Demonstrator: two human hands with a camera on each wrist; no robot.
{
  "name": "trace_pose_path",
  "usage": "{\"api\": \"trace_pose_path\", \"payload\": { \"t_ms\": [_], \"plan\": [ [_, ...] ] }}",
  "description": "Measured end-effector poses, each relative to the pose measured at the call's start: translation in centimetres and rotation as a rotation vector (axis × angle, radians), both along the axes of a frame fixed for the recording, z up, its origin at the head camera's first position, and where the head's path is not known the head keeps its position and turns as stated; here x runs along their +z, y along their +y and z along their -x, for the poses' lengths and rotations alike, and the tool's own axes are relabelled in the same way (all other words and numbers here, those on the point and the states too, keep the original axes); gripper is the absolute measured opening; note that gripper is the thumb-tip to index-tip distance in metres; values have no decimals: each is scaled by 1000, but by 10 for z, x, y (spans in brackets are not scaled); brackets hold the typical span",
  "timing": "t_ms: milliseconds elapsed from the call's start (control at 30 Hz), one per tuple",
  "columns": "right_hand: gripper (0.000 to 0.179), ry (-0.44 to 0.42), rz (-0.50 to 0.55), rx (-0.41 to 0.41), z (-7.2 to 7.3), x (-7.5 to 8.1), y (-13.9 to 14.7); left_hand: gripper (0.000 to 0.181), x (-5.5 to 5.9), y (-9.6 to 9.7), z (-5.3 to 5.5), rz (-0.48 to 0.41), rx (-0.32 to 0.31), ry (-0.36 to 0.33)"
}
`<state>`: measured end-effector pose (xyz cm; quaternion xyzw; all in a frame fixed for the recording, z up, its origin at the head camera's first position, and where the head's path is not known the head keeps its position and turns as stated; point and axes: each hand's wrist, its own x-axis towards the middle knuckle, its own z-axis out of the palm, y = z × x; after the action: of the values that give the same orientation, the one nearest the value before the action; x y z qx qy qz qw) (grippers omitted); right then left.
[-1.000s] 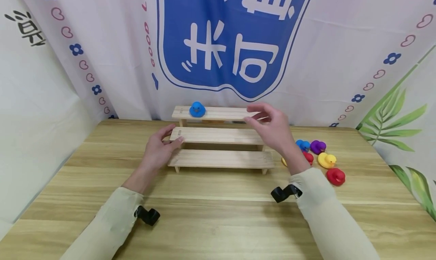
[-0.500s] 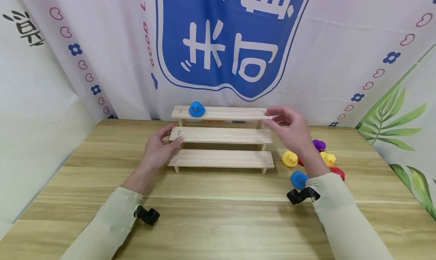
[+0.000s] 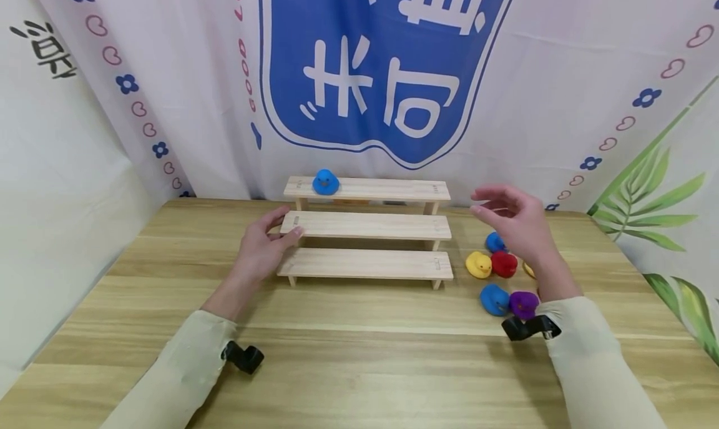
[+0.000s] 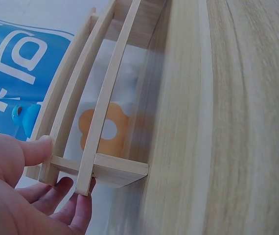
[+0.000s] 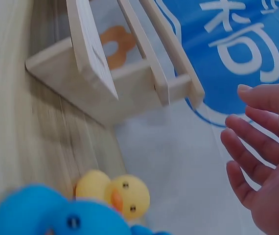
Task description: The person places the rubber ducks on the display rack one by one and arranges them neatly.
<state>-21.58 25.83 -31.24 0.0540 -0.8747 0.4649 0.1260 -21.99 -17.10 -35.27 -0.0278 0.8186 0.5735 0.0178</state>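
My left hand grips the left end of the middle board of a three-step wooden display stand, thumb on top and fingers beneath. In the left wrist view, the fingertips reach the ends of the boards. A blue rubber duck sits on the top step near its left end. Held in the air right of the stand, my right hand has loosely bent fingers and nothing in them. In the right wrist view its thumb stands apart from the fingers.
Rubber ducks lie right of the stand: a yellow duck, a red duck, a blue duck, a purple duck and another blue duck. My right forearm partly hides others. A printed curtain hangs behind the table.
My right hand has moved right, from the top step's right part to beyond the stand, over the ducks. The left hand, the stand and the blue duck on top stay put.
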Motion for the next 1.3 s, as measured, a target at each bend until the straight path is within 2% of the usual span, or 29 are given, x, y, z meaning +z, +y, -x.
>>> {"api": "trace_pose_path", "payload": {
  "t_ms": [367,733,1000,1300],
  "plan": [
    [43,-39,-46,1,1,-14,36,67,-1,0,0,15,1,6],
    [46,-103,-68,-30,-2,-20,74,66,-2,1,0,17,-1,13],
    [59,-199,-69,-63,-4,-27,101,66,-2,0,0,19,4,16],
    [61,-303,-103,-64,-4,-42,125,68,-1,-1,1,10,0,8]
  ]
}}
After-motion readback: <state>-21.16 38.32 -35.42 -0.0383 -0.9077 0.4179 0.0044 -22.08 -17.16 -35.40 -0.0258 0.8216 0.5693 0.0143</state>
